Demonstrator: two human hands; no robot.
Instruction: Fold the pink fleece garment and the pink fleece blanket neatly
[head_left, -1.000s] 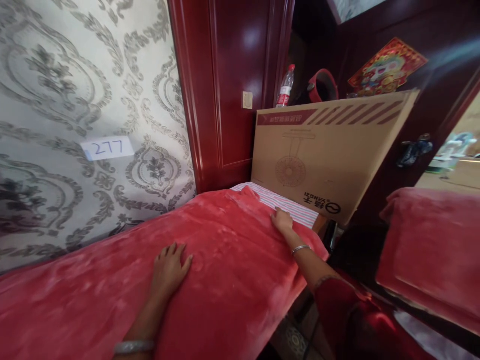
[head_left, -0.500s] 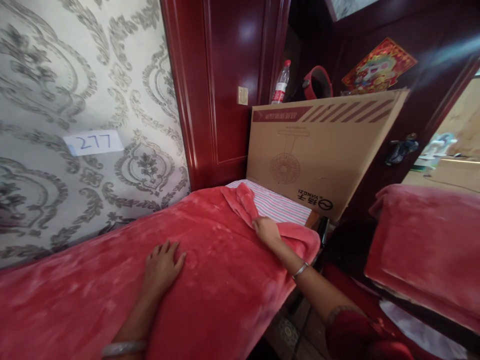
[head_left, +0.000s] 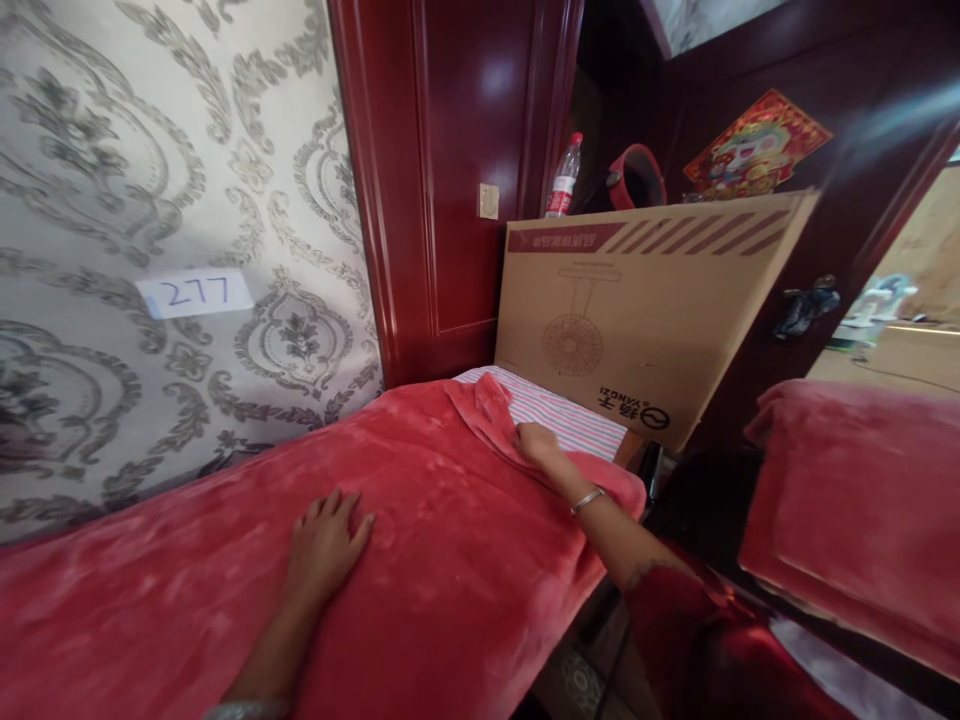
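Observation:
A red plush blanket (head_left: 420, 560) covers most of the bed, its far end bunched and folded over. My left hand (head_left: 328, 540) lies flat on it at the centre left, fingers spread. Farther away, my right hand (head_left: 535, 444) is closed on the blanket's far edge, with the fingertips partly hidden. Beyond that edge a striped sheet (head_left: 556, 412) in white, pink and blue shows on the bed. Each wrist has a silver-coloured bangle.
A large cardboard box (head_left: 637, 310) leans at the bed's far end, with a plastic bottle (head_left: 562, 180) behind its top edge. Patterned wallpaper bearing a paper label (head_left: 196, 292) is on the left. A folded red blanket (head_left: 862, 500) rests at the right.
The view has shifted slightly, so the scene sits a little lower. My right hand keeps its grip on the blanket edge, the forearm a bit higher. My left hand stays in place.

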